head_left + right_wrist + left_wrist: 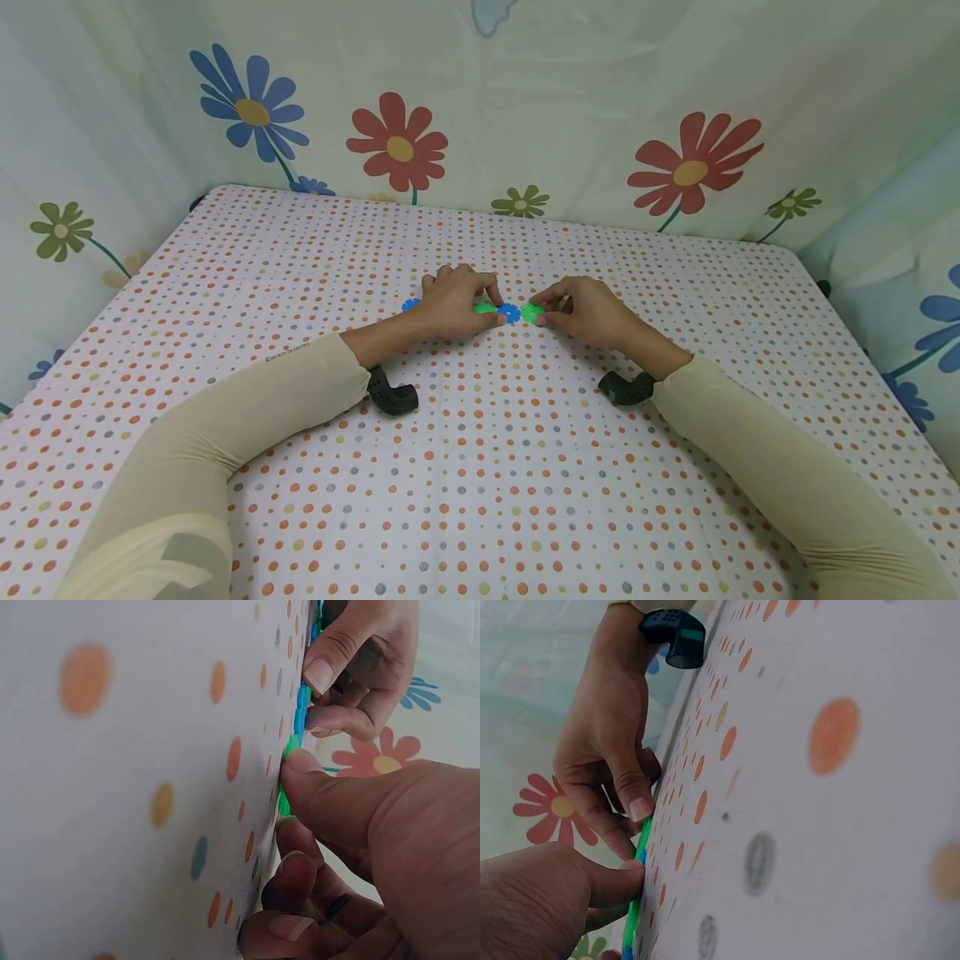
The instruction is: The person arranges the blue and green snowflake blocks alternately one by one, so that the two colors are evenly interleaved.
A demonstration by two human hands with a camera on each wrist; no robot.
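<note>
Notched plastic discs, blue and green, lie in a row on the dotted tabletop in the head view. My left hand point(459, 307) pinches a blue notched disc point(510, 313) between thumb and index finger. Partly under that hand is a green disc point(483, 307), and another blue disc point(410, 305) shows past its far side. Thumb and fingers of my right hand point(592, 310) pinch a green notched disc point(532, 313) at its right side. In the right wrist view, this green disc point(287, 776) stands edge to edge with the blue disc point(301, 712).
A white cloth with coloured dots covers the table point(480, 467). Behind it hangs a curtain point(570, 100) printed with flowers. Each wrist wears a dark strap mount, on the left point(393, 395) and right point(627, 388), close over the cloth.
</note>
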